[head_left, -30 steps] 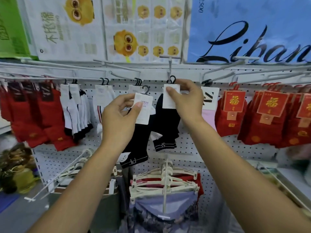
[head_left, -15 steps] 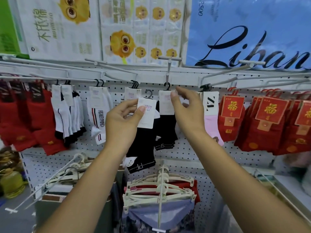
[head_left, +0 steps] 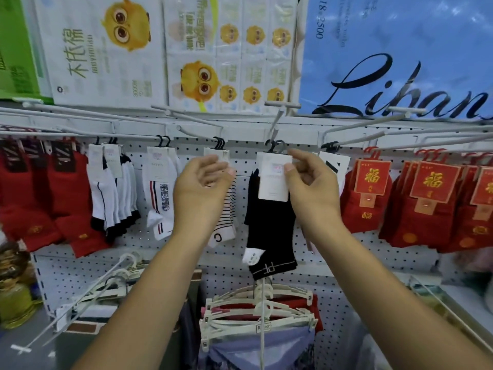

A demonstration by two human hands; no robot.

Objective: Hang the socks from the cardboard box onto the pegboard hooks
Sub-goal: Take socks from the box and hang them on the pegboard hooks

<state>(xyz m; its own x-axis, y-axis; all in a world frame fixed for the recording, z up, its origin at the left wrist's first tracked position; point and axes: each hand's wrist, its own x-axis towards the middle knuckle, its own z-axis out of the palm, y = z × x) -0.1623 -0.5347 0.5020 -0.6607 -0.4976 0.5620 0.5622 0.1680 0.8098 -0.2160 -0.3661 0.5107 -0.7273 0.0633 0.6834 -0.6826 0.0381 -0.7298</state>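
Black socks [head_left: 269, 231] with a white header card [head_left: 273, 182] hang by black plastic hangers from a white hook [head_left: 277, 121] on the pegboard [head_left: 346, 263]. My right hand [head_left: 312, 188] pinches the right edge of that card, with the thumb on its front. My left hand [head_left: 202, 188] hovers with relaxed fingers and holds nothing, in front of the striped white socks [head_left: 226, 217] on the neighbouring hook. The cardboard box is not in view.
White socks [head_left: 160, 198] and red socks [head_left: 40, 204] hang to the left, and red carded socks [head_left: 426, 209] to the right. Cream clothes hangers [head_left: 256, 311] hang below the black socks. Long bare hooks [head_left: 80, 303] jut out at the lower left.
My left hand has let go of the black pair it held, and that pair now hangs on the hook. My right hand has shifted onto the front card.
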